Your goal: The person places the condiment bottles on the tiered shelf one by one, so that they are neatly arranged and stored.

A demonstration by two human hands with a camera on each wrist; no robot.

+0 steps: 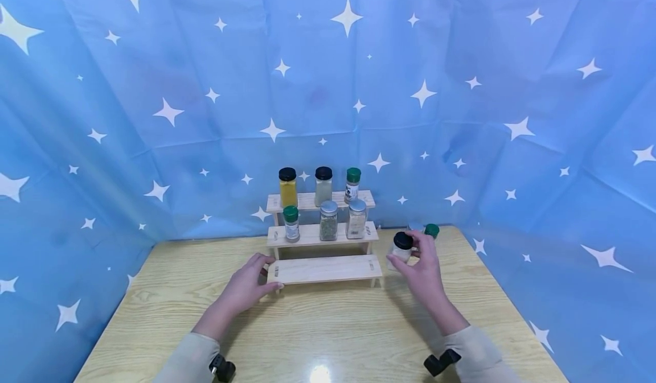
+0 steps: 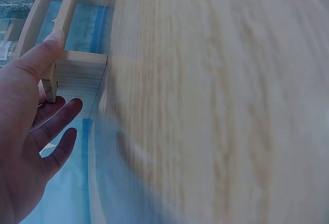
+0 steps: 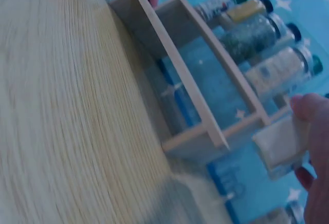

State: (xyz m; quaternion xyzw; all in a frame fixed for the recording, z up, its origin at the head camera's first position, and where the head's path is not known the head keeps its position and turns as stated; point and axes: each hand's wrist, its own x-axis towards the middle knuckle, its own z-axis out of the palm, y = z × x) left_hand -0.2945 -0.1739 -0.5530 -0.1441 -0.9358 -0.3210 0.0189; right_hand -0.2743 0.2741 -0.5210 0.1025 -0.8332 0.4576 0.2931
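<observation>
A three-step wooden spice rack [image 1: 325,270] stands at the back of the table. At the left end of its bottom step is my left hand [image 1: 245,286], pinching the board between thumb and fingers; the left wrist view shows the thumb on the board's face [image 2: 57,35]. My right hand [image 1: 427,272] grips a spice jar [image 1: 399,252] with a black lid and pale contents, just right of the rack. In the right wrist view the jar's base [image 3: 280,139] is raised beside the rack's end. No jar stands on the bottom step.
The top step bears a yellow jar [image 1: 288,192], a pale jar [image 1: 323,192] and a green-lidded jar [image 1: 351,192]. Another green-lidded jar [image 1: 291,229] and two grey-lidded jars [image 1: 328,226] fill the middle step. Behind my right hand shows a green lid [image 1: 431,230]. A starry blue curtain [image 1: 318,87] surrounds the table.
</observation>
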